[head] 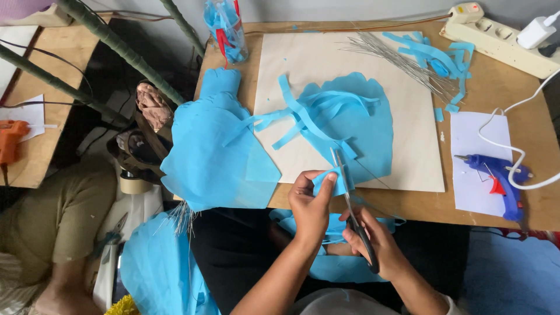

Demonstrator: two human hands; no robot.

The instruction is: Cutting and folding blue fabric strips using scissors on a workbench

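My right hand [373,239] grips scissors [350,198]; left hand [309,204] fingers pinch blue paper piece [329,182]. Clear jar [226,29] at 11 o'clock holds blue scraps.

A clear plastic bag [226,29] is standing at the far edge of the desk [513,99], left of the pale board [326,64]. It is tall and crumpled, showing light blue scraps and a red piece inside. No labels, signs or screens are showing.
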